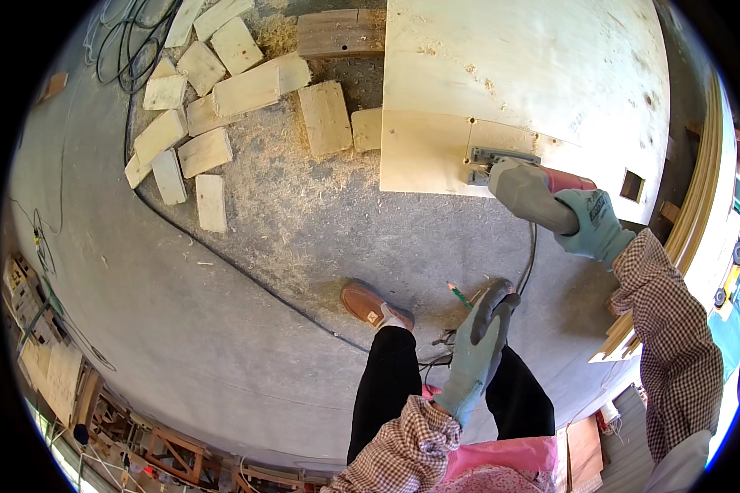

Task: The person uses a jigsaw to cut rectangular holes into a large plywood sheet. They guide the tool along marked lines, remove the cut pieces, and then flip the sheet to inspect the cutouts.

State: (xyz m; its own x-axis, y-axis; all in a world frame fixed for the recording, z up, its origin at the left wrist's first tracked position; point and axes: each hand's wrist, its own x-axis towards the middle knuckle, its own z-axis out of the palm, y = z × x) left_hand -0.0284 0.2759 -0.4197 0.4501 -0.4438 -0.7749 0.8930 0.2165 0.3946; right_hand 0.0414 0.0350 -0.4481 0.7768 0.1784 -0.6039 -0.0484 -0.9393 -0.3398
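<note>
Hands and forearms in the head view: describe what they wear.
The left hand wears a pale blue glove with dark grey on the fingers. The right hand has a pale blue glove with dark printed markings. The left sleeve and right sleeve are loose, brown-and-white checked cloth.

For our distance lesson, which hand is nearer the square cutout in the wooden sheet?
Right. The right hand, on the power tool, is left of the square cutout; the left hand is farther away, by the person's legs.
</note>
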